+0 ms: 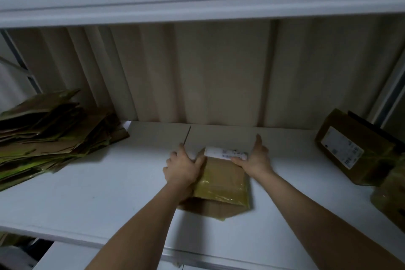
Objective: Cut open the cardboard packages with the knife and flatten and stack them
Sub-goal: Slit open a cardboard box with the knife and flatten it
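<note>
Head cam: left hand point(183, 165) grips the knife point(187, 136) while pressing the flattened package point(221, 184) mid-shelf; right hand point(255, 158) holds its labelled far edge, fingers straight. Flattened stack point(50, 129) sits at the white shelf's point(98, 193) left end, sealed boxes point(355, 149) right.

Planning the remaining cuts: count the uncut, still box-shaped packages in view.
2, possibly more: one labelled box at the far right of the shelf, and another box nearer, cut off by the frame edge, where others may hide.
</note>
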